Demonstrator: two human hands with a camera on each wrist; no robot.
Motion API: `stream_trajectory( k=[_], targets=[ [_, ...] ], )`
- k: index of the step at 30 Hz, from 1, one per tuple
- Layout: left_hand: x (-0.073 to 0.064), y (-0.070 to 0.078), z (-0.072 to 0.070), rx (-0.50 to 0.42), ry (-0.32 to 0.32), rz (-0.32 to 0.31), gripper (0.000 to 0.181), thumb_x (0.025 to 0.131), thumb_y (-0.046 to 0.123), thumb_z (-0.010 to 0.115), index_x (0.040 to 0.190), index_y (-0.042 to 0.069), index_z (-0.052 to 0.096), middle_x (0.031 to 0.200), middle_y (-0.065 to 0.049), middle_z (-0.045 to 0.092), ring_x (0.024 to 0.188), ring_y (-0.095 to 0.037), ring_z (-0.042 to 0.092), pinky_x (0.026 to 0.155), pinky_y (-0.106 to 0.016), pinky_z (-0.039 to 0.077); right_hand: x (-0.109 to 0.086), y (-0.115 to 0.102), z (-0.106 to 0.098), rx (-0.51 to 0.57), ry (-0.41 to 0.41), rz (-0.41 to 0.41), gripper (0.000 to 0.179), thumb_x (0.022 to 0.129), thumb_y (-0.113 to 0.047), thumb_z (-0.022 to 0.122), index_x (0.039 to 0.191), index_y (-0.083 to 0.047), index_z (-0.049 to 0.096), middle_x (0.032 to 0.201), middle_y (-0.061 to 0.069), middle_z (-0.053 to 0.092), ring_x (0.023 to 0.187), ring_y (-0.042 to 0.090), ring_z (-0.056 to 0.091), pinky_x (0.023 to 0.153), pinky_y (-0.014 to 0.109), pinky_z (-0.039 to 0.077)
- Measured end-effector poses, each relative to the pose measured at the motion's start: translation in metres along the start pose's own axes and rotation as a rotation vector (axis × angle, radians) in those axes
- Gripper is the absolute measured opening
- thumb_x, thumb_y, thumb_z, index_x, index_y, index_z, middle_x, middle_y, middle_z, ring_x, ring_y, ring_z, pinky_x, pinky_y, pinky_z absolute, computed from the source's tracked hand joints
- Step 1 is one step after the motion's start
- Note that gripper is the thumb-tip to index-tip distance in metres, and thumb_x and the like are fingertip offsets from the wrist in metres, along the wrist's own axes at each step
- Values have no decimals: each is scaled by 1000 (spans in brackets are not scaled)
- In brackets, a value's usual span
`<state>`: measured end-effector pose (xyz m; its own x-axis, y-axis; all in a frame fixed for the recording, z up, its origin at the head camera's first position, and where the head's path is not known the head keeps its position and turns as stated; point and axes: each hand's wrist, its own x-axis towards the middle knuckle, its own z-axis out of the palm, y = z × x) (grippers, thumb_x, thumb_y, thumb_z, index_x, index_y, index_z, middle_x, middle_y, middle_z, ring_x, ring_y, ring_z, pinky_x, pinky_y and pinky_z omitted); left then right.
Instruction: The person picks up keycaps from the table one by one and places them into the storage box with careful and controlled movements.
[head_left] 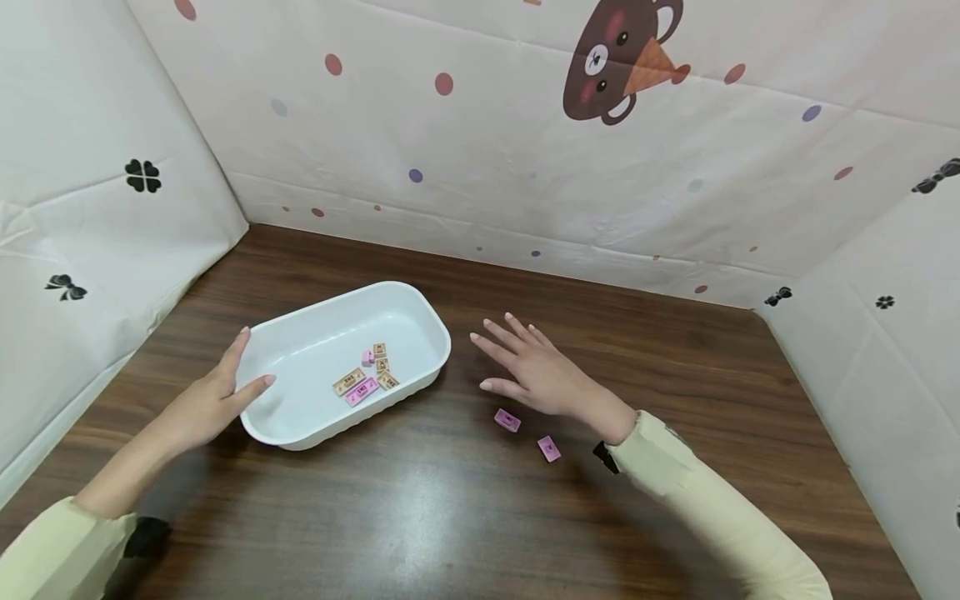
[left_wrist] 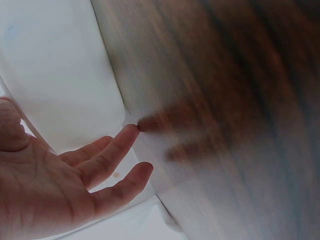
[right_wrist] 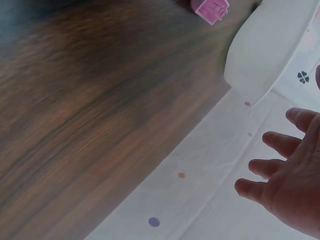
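In the head view, a white plastic tub [head_left: 337, 312] stands on the left part of the table. My left hand [head_left: 202, 404] holds its left end, the thumb over the rim and the other fingers along the outside, as the left wrist view [left_wrist: 75, 180] also shows. Tan printed blocks [head_left: 348, 382] and pink printed blocks [head_left: 362, 392] lie inside the tub. Right of it my right hand [head_left: 536, 375] hovers over the table, palm down, fingers spread and holding nothing. Just below that hand lie a pink block [head_left: 507, 419] and another pink block [head_left: 549, 449].
The brown wood-grain table [head_left: 420, 517] is enclosed at the back by a white patterned sheet [head_left: 495, 167]. Similar white sheets rise along the left side [head_left: 82, 192] and right side [head_left: 862, 375].
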<state>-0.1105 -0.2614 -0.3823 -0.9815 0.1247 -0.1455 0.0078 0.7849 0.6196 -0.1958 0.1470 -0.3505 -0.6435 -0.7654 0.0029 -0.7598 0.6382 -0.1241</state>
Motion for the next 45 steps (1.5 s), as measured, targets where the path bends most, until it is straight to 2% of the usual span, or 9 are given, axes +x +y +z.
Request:
stream_trajectory(
  k=[7,17,25,30,37,45],
  targets=[
    [0,0,0,4,-5,-5,83,96,40,40,142,0,-17,140,-41,8,119,-59,25,90,-66,26,-13,8,-2,36,23,27,62,93,-46,43,145,-18,26,150,10,21,138,33,8,106,55,16],
    [1,-1,0,7,-5,-5,83,96,40,40,142,0,-16,139,-42,10,118,-59,26,90,-66,26,-28,14,-5,129,8,74,62,95,-44,42,146,-18,21,150,11,20,138,33,9,107,53,16],
    [1,0,-1,9,-11,-6,82,96,39,40,141,0,-17,140,-41,7,119,-60,25,90,-67,26,-39,17,-8,273,11,103,61,95,-42,43,146,-18,21,151,9,17,138,33,7,107,49,18],
    [1,0,-1,10,-14,-6,82,96,39,40,141,0,-17,140,-41,7,119,-60,25,90,-67,26,-48,19,-10,392,1,120,58,96,-39,43,146,-20,21,151,6,18,138,26,13,107,49,19],
    [1,-1,-1,9,-14,-2,82,96,40,39,142,0,-17,140,-40,5,120,-59,23,91,-67,24,-58,23,-10,547,11,122,53,98,-29,40,146,-13,22,150,4,23,136,23,20,107,47,20],
    [1,-1,-1,7,-11,1,83,96,40,39,141,0,-17,141,-40,4,120,-59,23,91,-67,24,-71,26,-6,709,-4,183,48,99,-27,37,143,-10,29,142,14,37,129,28,36,101,49,30]
  ],
)
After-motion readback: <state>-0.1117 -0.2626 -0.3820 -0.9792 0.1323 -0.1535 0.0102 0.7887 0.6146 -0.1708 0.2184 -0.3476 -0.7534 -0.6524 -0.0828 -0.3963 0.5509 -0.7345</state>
